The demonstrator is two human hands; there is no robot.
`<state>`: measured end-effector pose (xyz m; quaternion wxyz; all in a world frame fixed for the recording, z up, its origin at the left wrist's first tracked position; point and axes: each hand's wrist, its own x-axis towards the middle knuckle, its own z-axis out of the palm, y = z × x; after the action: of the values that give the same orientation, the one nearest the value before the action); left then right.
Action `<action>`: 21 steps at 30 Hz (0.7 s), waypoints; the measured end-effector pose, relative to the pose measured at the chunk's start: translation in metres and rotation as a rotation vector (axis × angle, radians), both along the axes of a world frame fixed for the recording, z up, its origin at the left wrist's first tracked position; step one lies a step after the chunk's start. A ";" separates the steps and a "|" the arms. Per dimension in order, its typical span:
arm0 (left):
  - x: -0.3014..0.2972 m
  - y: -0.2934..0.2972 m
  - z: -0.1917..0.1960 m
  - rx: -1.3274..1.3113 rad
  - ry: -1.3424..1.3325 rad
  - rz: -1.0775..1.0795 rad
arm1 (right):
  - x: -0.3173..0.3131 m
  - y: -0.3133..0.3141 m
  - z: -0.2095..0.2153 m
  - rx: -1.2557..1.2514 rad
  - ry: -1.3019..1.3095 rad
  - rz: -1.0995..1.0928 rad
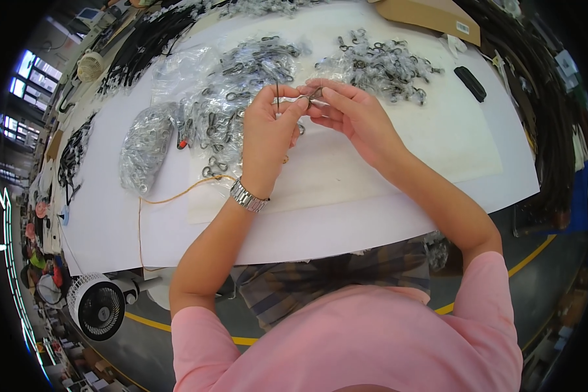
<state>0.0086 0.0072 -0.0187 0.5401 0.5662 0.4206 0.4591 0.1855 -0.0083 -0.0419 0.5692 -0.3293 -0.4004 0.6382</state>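
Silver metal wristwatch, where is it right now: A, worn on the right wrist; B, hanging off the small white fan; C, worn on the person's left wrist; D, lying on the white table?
C: the silver metal wristwatch wraps the wrist just below the left hand, which is raised over the white table.

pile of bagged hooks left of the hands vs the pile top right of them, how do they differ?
The left pile is larger, spreads down to the left hand and is mostly buried in crumpled clear bags. The right pile is smaller, lies beyond the right hand, and its dark hooks show more plainly. Both are small dark metal hooks in clear plastic on the white table.
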 end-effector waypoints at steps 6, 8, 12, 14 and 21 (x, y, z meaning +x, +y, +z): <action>0.009 -0.005 -0.001 0.026 -0.042 0.019 | 0.001 0.002 -0.002 -0.021 0.025 0.003; 0.010 -0.006 0.000 0.049 -0.015 0.031 | 0.000 0.002 -0.002 -0.016 0.042 0.001; 0.009 -0.001 -0.002 0.079 -0.005 0.051 | -0.005 0.002 0.003 -0.015 0.081 0.028; 0.009 0.000 -0.002 0.072 0.003 0.009 | -0.007 0.001 0.004 -0.025 0.079 0.018; -0.013 0.013 0.003 -0.071 -0.197 -0.128 | 0.001 -0.001 0.011 -0.019 -0.027 -0.036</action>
<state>-0.0041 0.0205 -0.0157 0.6267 0.5247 0.3445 0.4617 0.1868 -0.0096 -0.0308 0.5720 -0.3504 -0.3960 0.6271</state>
